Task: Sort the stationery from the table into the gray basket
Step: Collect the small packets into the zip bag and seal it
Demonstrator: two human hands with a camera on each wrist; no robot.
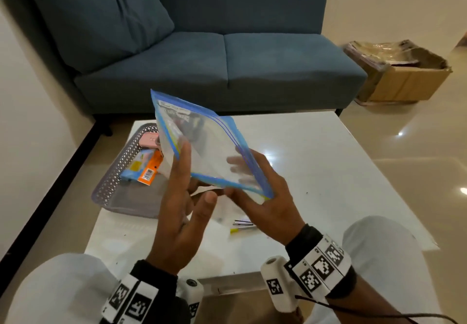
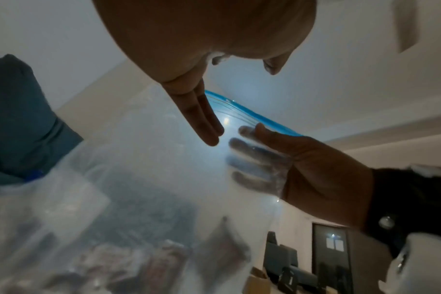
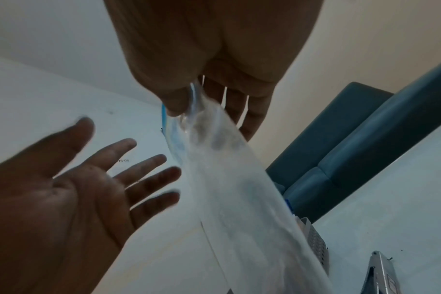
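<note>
So we've got zip bag (image 1: 202, 144) pinched in right hand (image 1: 267, 197) above bench (image 1: 328, 161), left hand (image 1: 182, 212) released, fingers straight beside it.

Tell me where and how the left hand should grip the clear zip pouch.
Pinch the clear zip pouch at its free left edge, coming from the left. The right hand pinches the blue zip corner and the left hand is open beside it. That edge is thin, bare and nearest.
</note>
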